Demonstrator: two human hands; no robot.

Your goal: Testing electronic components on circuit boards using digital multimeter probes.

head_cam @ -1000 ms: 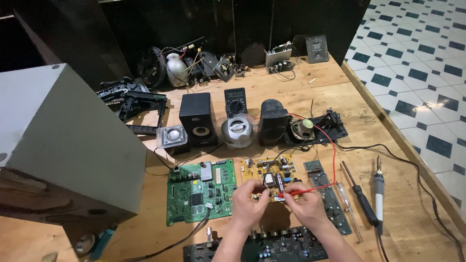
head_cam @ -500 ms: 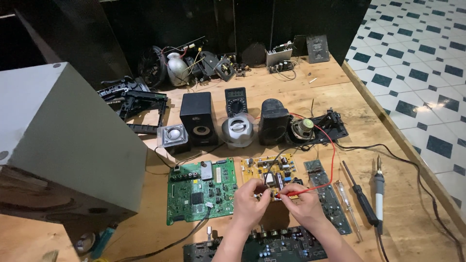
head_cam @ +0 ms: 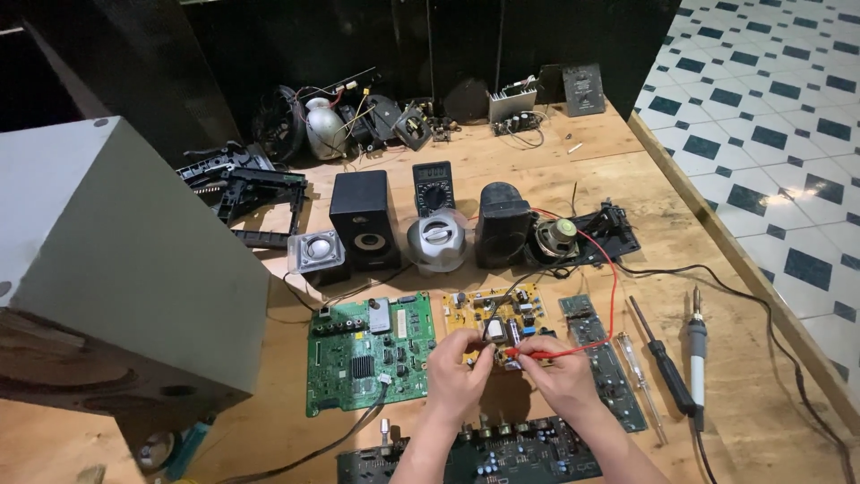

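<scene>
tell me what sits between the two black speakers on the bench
In the head view, a round silver speaker sits between the black speakers, with a black multimeter just behind it.

both hands shifted slightly on the yellow circuit board, red probe barely moved

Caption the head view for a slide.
Both hands, left and right, hold probes on a yellow board.

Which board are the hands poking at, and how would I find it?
Start at the row of speakers across the middle of the wooden table. Just in front of the tall black speaker lies a small yellow circuit board, where the left hand and right hand meet with a red probe. It is the only yellow board; the green board lies to its left.
</scene>
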